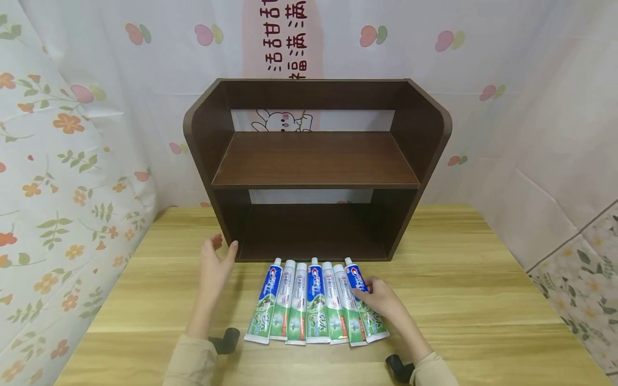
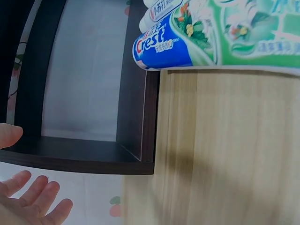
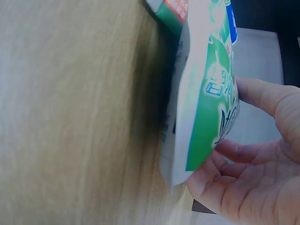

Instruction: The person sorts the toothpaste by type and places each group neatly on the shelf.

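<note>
Several toothpaste tubes (image 1: 316, 316) lie fanned in a row, caps toward the shelf, some with blue tops and some white and green. At the row's right end, my right hand (image 1: 383, 300) pinches the last toothpaste tube (image 1: 372, 324), thumb on one side and fingers on the other. The right wrist view shows that tube (image 3: 211, 98) close up, its crimped end over the wood. My left hand (image 1: 217, 268) holds nothing, fingers spread and relaxed beside the shelf's lower left corner; its fingers (image 2: 42, 199) show beyond the dark frame in the left wrist view.
A dark brown two-tier shelf (image 1: 316, 161) stands behind the tubes, with nothing on either tier. The wooden table (image 1: 449, 268) extends to both sides of it. Patterned white cloth (image 1: 159, 69) hangs behind and at the left. Black wrist mounts (image 1: 227, 341) sit at both wrists.
</note>
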### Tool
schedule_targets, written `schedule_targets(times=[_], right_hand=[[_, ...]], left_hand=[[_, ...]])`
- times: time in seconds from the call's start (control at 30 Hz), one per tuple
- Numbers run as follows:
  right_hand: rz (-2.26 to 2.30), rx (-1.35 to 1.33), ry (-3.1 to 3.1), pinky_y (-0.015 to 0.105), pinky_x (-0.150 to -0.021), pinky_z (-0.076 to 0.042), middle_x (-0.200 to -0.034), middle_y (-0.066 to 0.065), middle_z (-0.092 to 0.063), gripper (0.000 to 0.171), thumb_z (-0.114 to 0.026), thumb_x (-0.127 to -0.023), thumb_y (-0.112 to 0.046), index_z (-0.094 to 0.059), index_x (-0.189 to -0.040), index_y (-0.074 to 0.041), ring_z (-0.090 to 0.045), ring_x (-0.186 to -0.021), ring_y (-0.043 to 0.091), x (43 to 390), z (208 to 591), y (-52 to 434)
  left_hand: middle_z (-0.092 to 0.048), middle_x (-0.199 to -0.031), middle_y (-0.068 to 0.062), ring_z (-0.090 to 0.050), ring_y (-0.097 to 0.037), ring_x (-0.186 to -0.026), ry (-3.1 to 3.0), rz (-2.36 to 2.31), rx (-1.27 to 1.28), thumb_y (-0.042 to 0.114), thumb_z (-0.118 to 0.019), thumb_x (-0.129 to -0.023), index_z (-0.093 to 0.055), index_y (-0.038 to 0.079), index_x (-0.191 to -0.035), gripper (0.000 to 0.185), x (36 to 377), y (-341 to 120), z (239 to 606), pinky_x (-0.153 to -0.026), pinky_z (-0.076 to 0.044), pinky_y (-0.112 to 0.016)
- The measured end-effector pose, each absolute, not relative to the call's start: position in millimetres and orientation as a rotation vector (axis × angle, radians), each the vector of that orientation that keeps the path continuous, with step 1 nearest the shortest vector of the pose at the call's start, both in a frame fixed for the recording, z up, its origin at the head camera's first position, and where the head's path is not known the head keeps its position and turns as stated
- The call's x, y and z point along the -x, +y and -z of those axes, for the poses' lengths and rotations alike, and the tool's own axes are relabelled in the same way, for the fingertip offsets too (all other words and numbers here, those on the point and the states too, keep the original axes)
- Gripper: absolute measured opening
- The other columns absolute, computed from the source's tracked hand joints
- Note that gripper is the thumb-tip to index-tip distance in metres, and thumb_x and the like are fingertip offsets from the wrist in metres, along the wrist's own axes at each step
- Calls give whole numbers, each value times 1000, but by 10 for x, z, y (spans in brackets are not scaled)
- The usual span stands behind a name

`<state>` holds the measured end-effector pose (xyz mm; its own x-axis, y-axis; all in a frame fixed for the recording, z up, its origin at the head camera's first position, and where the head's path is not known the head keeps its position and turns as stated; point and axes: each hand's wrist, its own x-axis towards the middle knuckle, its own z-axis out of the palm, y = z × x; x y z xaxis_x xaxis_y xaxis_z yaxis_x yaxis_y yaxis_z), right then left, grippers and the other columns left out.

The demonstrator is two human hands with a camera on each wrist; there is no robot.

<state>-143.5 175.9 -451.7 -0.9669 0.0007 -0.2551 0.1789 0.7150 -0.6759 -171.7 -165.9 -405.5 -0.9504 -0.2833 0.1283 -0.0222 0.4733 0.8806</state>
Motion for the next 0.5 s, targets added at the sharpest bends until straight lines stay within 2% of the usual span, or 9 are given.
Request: schedule_targets(times=[0.27,0.5], right_hand=[[1081,-127,2687,26,-60,-45,-84,13,-56,43,-63,-85,-23,-52,-109,11,-50,-73,18,1434,4497,1767],[1085,-118,2688,27,-61,-47,-86,14,-57,46,-63,-85,-25,-52,-111,11,-51,-73,18,1451,4538,1773]], left_hand=[[-42,-123,-27,-41,-39,-116,-2472,1472,-241,20,-55,-90,-36,-11,-126,51,1843,-1681,4052,-102,-35,-48],[-45,-124,-26,-43,-41,-117,-2494,1469,-241,19,-55,-90,-37,-10,-125,49,1933,-1676,4022,-101,-36,-51]])
